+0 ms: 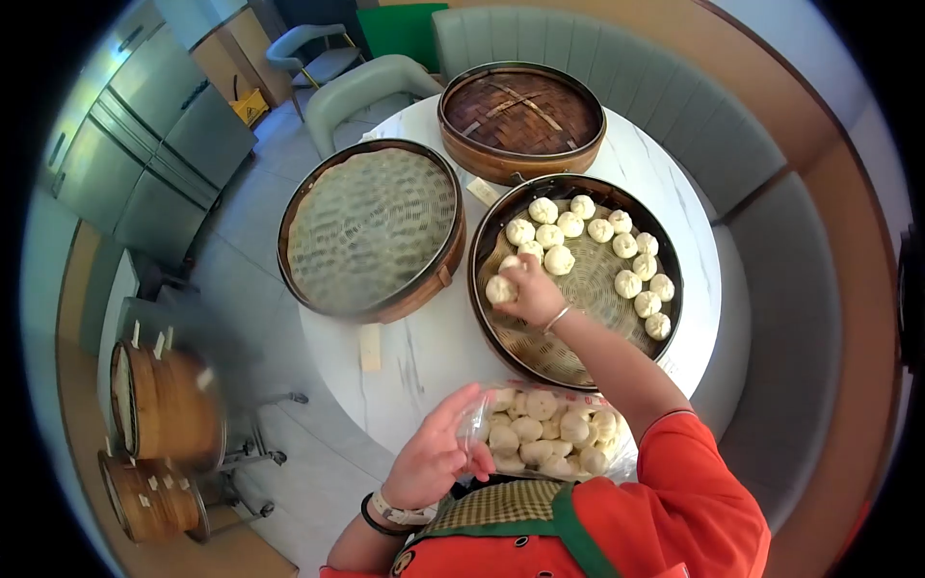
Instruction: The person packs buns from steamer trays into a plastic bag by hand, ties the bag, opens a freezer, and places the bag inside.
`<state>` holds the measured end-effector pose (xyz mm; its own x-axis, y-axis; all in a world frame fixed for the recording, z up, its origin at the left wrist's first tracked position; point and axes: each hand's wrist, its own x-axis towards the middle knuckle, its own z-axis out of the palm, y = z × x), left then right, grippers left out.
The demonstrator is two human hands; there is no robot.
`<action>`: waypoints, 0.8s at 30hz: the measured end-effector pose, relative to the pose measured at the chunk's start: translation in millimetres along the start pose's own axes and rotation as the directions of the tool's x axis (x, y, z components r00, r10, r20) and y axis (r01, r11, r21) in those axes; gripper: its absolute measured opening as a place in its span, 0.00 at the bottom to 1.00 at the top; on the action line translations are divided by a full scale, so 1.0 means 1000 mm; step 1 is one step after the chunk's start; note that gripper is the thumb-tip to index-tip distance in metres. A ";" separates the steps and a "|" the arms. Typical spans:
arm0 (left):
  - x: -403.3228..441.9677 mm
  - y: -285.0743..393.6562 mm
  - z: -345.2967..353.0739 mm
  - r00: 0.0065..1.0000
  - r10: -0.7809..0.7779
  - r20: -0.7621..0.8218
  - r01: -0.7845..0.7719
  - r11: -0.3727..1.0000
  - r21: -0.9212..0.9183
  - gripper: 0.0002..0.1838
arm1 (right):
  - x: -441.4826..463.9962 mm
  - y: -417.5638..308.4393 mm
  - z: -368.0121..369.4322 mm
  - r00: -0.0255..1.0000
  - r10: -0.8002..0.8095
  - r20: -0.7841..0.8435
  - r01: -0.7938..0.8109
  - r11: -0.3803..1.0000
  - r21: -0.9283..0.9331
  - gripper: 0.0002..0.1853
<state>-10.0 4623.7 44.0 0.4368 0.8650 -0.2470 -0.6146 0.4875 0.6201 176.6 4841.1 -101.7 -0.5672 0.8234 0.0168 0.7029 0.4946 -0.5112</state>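
Note:
My right hand (pixel 530 292) reaches into a round bamboo steamer (pixel 588 367) with its fingers closed round a white bun (pixel 501 290) at the left side of the liner. Several more buns (pixel 559 259) sit in the steamer, along the back and the right side. Nearer my body, a clear plastic bag (pixel 544 431) full of white buns lies at the table's front edge. My left hand (pixel 438 453) holds the bag's left side, fingers bent against the plastic.
An empty lined steamer (pixel 376 226) stands at left on the round marble table (pixel 424 358); a steamer with a woven lid (pixel 523 116) is at the back. Stacked steamers (pixel 173 405) stand lower left. A curved bench (pixel 771 260) wraps the right side.

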 end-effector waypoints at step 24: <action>-0.008 -0.005 0.003 0.998 -0.005 -0.062 0.005 1.000 0.012 0.43 | 0.044 0.007 0.014 0.991 0.121 -0.048 -0.090 0.905 0.415 0.33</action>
<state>-7.8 4614.1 45.0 0.3983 0.8684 -0.2954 -0.6043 0.4908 0.6276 150.9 4877.2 -116.6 -0.4566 0.8897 -0.0036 0.5091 0.2579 -0.8212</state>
